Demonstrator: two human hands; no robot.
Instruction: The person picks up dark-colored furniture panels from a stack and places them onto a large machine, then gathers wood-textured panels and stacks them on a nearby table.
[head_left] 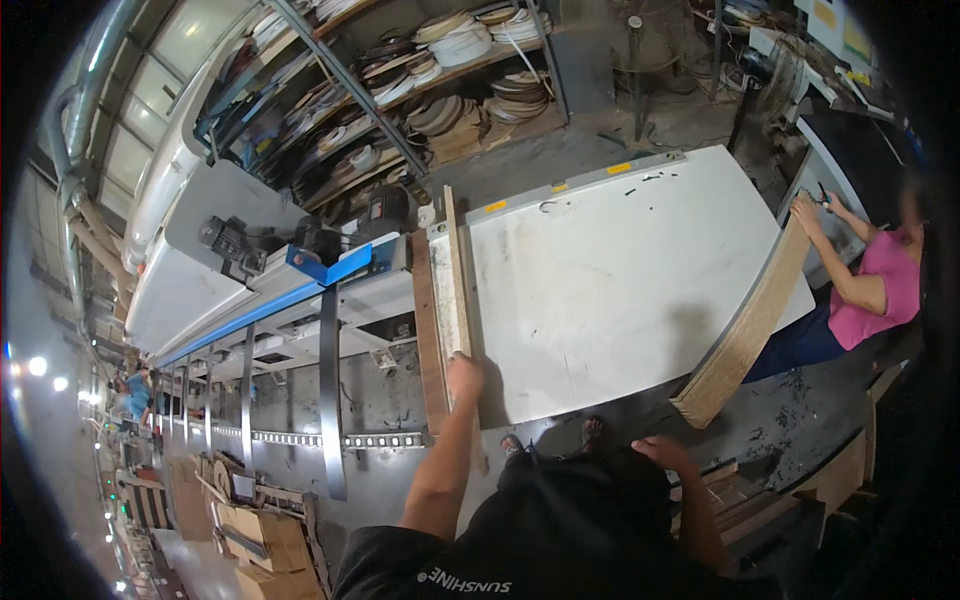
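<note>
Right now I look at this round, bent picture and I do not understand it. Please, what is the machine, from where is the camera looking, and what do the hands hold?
The camera sits on a person's head and looks down, so straight edges bend. The left hand rests on the end of a long narrow wooden board lying along the edge of a large white flat table. The right hand hangs low near the body, holding nothing visible. Left stands a long grey machine with a blue rail. Another person's hand holds a thick wooden plank.

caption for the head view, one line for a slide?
Left hand presses a narrow wood strip at a white table; right hand rests low.
</note>
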